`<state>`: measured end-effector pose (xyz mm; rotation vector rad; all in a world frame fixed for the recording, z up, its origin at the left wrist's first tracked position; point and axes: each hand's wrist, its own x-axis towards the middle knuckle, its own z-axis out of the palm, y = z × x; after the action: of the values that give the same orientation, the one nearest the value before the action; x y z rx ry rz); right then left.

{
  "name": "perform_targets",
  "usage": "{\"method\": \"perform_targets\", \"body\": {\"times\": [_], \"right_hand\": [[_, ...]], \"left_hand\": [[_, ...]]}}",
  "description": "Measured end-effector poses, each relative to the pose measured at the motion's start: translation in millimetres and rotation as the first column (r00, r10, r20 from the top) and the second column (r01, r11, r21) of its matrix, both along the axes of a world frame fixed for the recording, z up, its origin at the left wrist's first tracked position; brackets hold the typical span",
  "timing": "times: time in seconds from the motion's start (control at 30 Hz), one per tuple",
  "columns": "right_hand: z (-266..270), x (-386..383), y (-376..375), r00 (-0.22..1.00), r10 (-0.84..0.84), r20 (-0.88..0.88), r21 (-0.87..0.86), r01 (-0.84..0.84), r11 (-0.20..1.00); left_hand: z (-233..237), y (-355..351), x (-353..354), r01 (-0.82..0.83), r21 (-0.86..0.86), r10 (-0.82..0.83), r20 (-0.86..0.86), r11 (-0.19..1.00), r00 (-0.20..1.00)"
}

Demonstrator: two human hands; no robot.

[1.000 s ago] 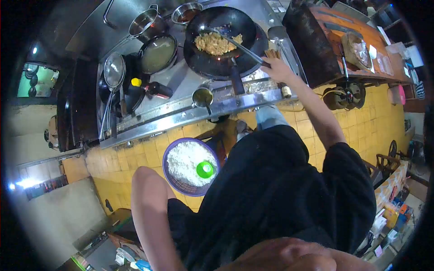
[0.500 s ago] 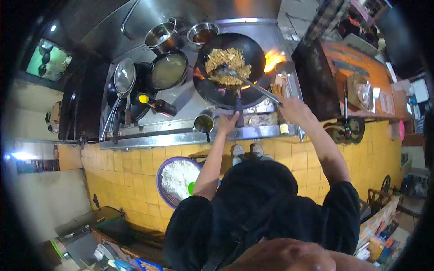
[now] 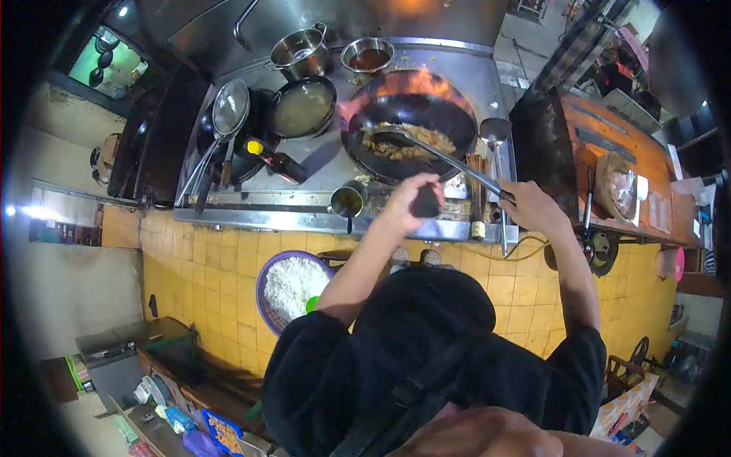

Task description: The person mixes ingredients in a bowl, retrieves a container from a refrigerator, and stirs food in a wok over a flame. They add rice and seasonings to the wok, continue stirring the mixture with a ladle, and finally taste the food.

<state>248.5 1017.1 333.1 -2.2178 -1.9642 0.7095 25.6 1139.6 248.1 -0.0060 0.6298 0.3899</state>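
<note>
My left hand (image 3: 409, 204) is closed around the dark handle of a black wok (image 3: 369, 152) on the stove, tilted with its far rim raised. Flames rise behind and along that rim. Inside lies browned fried rice (image 3: 415, 145), gathered toward the near side. My right hand (image 3: 535, 204) grips the end of a long metal ladle (image 3: 457, 162), whose head rests in the food. Close to my left hand, a small metal cup (image 3: 347, 201) with a dark liquid stands at the stove's front edge. Beneath my right hand is a bundle of thin sticks (image 3: 477, 183).
Left of the wok are a pan of cloudy liquid (image 3: 304, 109), a yellow-capped bottle (image 3: 285, 166) and strainers (image 3: 231, 107). Behind stand a pot (image 3: 301, 53) and a bowl of reddish sauce (image 3: 368, 56). A spatula (image 3: 496, 132) lies at right. A purple basket (image 3: 264, 301) of white rice sits below.
The wok has tilted toward me and its flames have spread along the far rim. The food has slid nearer. My left hand has lifted and turned with the handle.
</note>
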Motion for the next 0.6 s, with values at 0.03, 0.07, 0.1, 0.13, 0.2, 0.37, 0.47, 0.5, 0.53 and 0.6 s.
{"method": "perform_targets", "body": {"times": [0.03,0.07,0.1,0.13,0.2,0.37,0.47,0.5,0.53,0.6], "right_hand": [[9,-10,-4,0.996,-0.011,-0.089,-0.025,0.008,1.000],[15,-17,-8,0.996,-0.008,-0.092,-0.037,0.004,0.999],[19,-23,-11,0.998,-0.044,-0.051,-0.061,0.041,0.997],[20,-27,-14,0.997,-0.081,-0.013,-0.081,0.079,0.994],[2,-30,-16,0.992,-0.105,0.070,-0.071,0.110,0.991],[-21,-26,-24,0.986,-0.108,0.131,-0.058,0.116,0.992],[-51,-19,-20,0.948,-0.159,0.275,-0.091,0.190,0.977],[-69,-9,-18,0.936,-0.186,0.300,0.015,0.191,0.982],[-75,3,-9,0.921,-0.221,0.322,0.132,0.188,0.973],[-33,19,-2,0.960,-0.273,0.064,-0.022,0.275,0.961]], "left_hand": [[-31,8,-6,0.016,0.128,-0.013,-0.026,0.992,1.000],[-87,12,-8,0.003,0.158,0.010,-0.085,0.987,0.996],[-111,4,-10,0.017,0.217,0.018,-0.158,0.976,0.987],[-103,-10,-10,0.038,0.276,0.028,-0.233,0.961,0.972],[-54,-58,3,0.246,0.382,0.001,-0.544,0.891,0.839],[-22,-22,-2,0.224,0.296,-0.139,-0.281,0.929,0.949],[-80,-9,-13,0.200,0.478,0.040,-0.447,0.855,0.894],[-83,-26,-13,0.205,0.462,0.007,-0.417,0.863,0.909],[-82,-46,-14,0.211,0.457,-0.023,-0.384,0.864,0.923],[-34,-69,-20,0.327,0.300,-0.197,-0.390,0.896,0.899]]}}
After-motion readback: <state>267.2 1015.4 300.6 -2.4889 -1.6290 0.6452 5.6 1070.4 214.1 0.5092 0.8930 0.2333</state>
